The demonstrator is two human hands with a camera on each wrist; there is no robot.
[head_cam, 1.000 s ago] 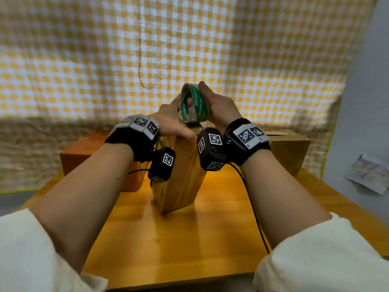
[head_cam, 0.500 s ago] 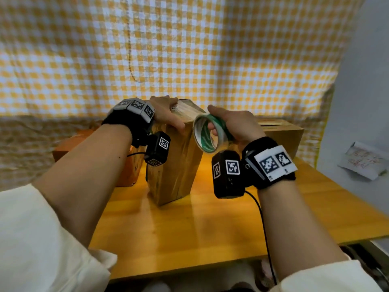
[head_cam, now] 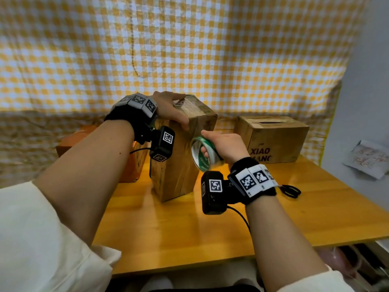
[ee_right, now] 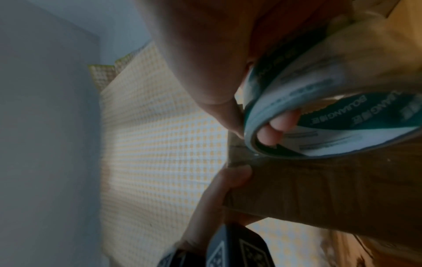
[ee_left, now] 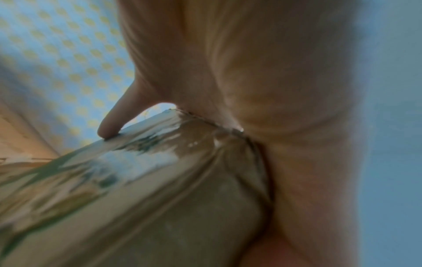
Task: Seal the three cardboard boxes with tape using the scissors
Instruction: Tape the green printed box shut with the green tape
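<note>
A tall cardboard box [head_cam: 179, 161] stands on end mid-table, shiny tape across its top. My left hand [head_cam: 170, 110] holds that top, fingers over it and the thumb down the near corner; the left wrist view shows the palm [ee_left: 251, 72] arched over the taped box [ee_left: 160, 198]. My right hand [head_cam: 223, 144] grips the green-and-white tape roll [head_cam: 202, 157], fingers [ee_right: 278, 126] through the roll [ee_right: 342, 137], held against the box's right face [ee_right: 331, 189]. Black-handled scissors [head_cam: 289, 190] lie on the table at the right. A second box [head_cam: 271, 140] stands back right, an orange-brown one [head_cam: 88, 142] back left.
The wooden table [head_cam: 189, 228] runs to a front edge near me and a right edge by a grey wall. A yellow checked cloth [head_cam: 189, 49] hangs behind the boxes. A crumpled paper [head_cam: 368, 159] lies off the table at the right.
My right hand has carried the tape roll from above the tall box down along its right face. My left hand has stayed on the box's top.
</note>
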